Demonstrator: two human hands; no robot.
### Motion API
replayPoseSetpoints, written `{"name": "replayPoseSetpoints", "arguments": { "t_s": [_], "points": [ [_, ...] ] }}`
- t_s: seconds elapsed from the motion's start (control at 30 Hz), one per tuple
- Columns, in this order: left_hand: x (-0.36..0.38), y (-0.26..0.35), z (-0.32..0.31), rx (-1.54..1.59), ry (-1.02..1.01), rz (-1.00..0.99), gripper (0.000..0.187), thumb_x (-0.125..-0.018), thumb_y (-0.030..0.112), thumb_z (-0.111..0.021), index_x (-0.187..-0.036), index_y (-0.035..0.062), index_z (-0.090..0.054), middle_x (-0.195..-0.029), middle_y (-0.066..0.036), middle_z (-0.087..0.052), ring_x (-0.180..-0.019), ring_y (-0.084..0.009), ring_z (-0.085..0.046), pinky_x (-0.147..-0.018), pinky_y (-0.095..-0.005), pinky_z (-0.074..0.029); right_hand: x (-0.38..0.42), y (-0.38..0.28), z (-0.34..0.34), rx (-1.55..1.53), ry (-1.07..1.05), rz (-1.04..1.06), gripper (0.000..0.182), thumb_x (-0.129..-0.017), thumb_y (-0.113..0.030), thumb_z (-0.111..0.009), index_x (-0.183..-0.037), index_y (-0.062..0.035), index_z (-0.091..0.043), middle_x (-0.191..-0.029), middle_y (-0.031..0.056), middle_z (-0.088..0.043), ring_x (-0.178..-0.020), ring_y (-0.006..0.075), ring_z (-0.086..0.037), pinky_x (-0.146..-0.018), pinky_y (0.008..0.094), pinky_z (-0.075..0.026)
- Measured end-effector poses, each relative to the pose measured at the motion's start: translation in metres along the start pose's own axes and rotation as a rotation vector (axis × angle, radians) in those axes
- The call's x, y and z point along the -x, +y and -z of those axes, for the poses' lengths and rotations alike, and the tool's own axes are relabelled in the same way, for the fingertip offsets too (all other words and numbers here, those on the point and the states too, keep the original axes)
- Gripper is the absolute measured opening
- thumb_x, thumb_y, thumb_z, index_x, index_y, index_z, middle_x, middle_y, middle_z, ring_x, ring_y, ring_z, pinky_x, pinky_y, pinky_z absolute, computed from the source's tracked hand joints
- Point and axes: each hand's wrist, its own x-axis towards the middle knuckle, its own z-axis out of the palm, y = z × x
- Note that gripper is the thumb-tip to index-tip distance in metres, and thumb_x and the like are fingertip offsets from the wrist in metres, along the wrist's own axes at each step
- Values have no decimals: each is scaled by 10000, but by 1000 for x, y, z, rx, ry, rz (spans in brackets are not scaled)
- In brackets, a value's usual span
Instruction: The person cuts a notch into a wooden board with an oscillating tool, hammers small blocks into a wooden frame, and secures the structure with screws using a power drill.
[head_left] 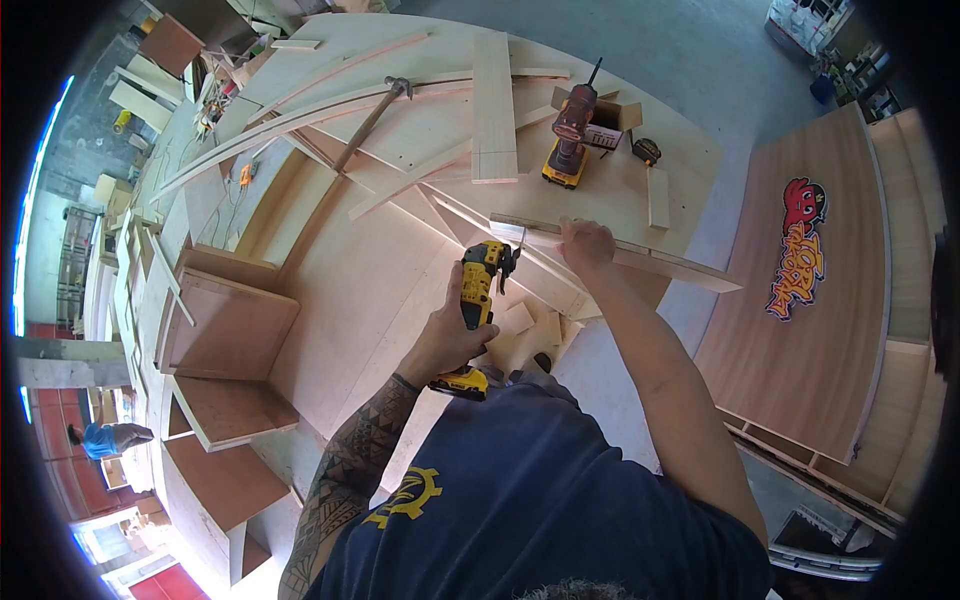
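Middle of the frame: the left hand is wrapped tight around the body of a yellow cordless multi-tool, fingers closed on the grip, with the blade end pointing up toward a long wood strip. The battery end sticks out below the wrist, so the grip sits mid-body, which probably gives better control of the tip.

The right hand is pressing down on that strip just right of the blade, fingers curled together over the top edge. Looks like it's there to pin the piece flat so it doesn't chatter or slide. The strip lies at a slant across the plywood sheet, running toward the right of the frame.

Just below the tool there's a little pile of offcut blocks, close to the cutting spot.

Further up, parked out of the way: a red and yellow drill standing upright next to a small cardboard box, a tape measure, a hammer lying across curved strips, and a flat board. Right side has a panel with a red and yellow logo.
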Motion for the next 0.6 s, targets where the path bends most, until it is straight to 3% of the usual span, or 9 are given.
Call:
{"name": "replayPoseSetpoints", "arguments": {
  "t_s": [0.1,0.17,0.2,0.27,0.6],
  "points": [
    [1,3,1,3,-7,-6,1230,-884,295,-805,-1719,150,87,-1032,-245,-727,-750,-345,-761,-648,-431,-637,0,0,-1,3,11,7,479,-893,-409,-823,-1252,-151,-639,-1119,90,-761,-1057,301,-749,-884,465,-592],
    [1,11,5,-11,-65,59,1258,-876,332,-800,-1705,90,116,-1133,-310,-731,-996,-457,-763,-904,-496,-620,-1,0,0,-1,-22,-5,509,-899,-412,-819,-1297,-159,-627,-1128,92,-761,-1077,298,-744,-903,464,-589],
    [0,8,3,-10,-65,58,1258,-876,332,-800,-1705,90,116,-1133,-310,-731,-996,-457,-763,-904,-496,-620,-1,1,-2,0,-21,-5,509,-899,-412,-819,-1297,-159,-627,-1128,92,-761,-1077,298,-744,-903,464,-589],
    [-3,-1,-2,-12,-8,5,1230,-890,293,-801,-1716,150,99,-1049,-248,-726,-762,-348,-763,-658,-431,-640,-1,1,-6,21,1,3,522,-906,-410,-814,-1325,-162,-624,-1132,91,-762,-1103,292,-738,-921,462,-585],
    [-4,5,-1,-33,0,13,1222,-896,296,-799,-1714,124,92,-1064,-260,-727,-778,-357,-768,-674,-441,-645,1,1,-7,16,9,-2,462,-901,-404,-818,-1254,-155,-654,-1108,81,-768,-1087,286,-745,-919,455,-592]
  ]
}}
